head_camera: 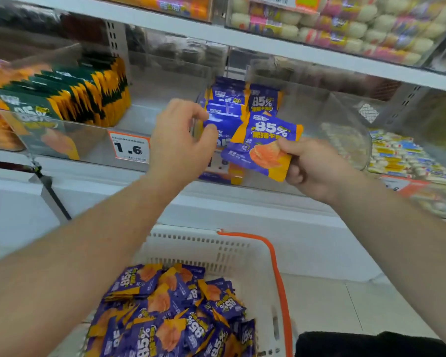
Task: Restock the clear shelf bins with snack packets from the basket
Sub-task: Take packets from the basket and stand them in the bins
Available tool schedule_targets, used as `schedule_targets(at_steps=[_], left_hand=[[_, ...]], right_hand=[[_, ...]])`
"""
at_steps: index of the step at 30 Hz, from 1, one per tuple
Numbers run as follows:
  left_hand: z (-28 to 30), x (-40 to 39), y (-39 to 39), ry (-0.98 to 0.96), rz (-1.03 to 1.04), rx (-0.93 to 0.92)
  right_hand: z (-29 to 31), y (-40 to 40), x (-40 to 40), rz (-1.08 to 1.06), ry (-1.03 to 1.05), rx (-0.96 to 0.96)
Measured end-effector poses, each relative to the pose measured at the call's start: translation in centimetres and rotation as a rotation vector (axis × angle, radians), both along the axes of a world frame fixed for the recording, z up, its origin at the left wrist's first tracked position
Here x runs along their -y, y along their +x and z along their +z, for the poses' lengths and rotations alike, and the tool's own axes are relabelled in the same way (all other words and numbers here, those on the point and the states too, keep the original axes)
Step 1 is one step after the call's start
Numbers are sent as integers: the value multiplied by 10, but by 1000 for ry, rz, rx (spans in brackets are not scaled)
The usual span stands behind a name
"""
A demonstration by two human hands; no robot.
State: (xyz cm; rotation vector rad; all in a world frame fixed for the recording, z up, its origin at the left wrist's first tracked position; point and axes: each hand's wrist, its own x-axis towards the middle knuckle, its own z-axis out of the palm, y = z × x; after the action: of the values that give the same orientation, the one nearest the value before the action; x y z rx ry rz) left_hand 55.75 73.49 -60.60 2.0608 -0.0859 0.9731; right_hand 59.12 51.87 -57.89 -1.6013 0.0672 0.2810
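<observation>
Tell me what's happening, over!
Right hand pinching purple packet. Left hand at clear bin, fingers curled, empty. Basket still full. Nothing blocking.

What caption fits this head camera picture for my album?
Right hand holds a purple snack packet at the clear bin; left hand reaches in above the basket.

The basket [242, 253] sits at bottom centre, with loose snack packets [170, 313] heaped in it. Above it, mid-frame, is the clear bin [345, 119] on the shelf [242, 202], holding upright packets [227, 104]. In front of the bin, the right hand [317, 168] holds one packet [263, 148]; the left hand [180, 143] is just left of it. A row of packets [62, 96] fills the bin at upper left.
</observation>
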Motion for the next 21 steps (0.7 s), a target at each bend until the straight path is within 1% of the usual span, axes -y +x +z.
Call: schedule_targets(at_steps=[2, 4, 6, 8, 10, 12, 14, 19, 21], left_hand=[[17, -2, 30, 117, -3, 2], [28, -6, 58, 186, -1, -16], [27, -11, 80, 196, -10, -119], [18, -13, 92, 148, -68, -259], [8, -11, 93, 148, -78, -319], [5, -9, 93, 163, -43, -327], [7, -9, 91, 163, -13, -329], [4, -10, 93, 155, -17, -295], [4, -10, 94, 146, -11, -293]], right_hand=[[9, 20, 9, -88, 38, -65], [19, 41, 16, -175, 50, -93], [28, 65, 20, -228, 38, -103], [29, 91, 21, -259, -79, -89], [22, 117, 19, -279, -245, -53], [12, 140, 14, -277, -341, -26], [3, 158, 8, -261, -387, -25], [-18, 203, 1, -317, -371, -58], [-25, 220, -1, -305, -435, -60]])
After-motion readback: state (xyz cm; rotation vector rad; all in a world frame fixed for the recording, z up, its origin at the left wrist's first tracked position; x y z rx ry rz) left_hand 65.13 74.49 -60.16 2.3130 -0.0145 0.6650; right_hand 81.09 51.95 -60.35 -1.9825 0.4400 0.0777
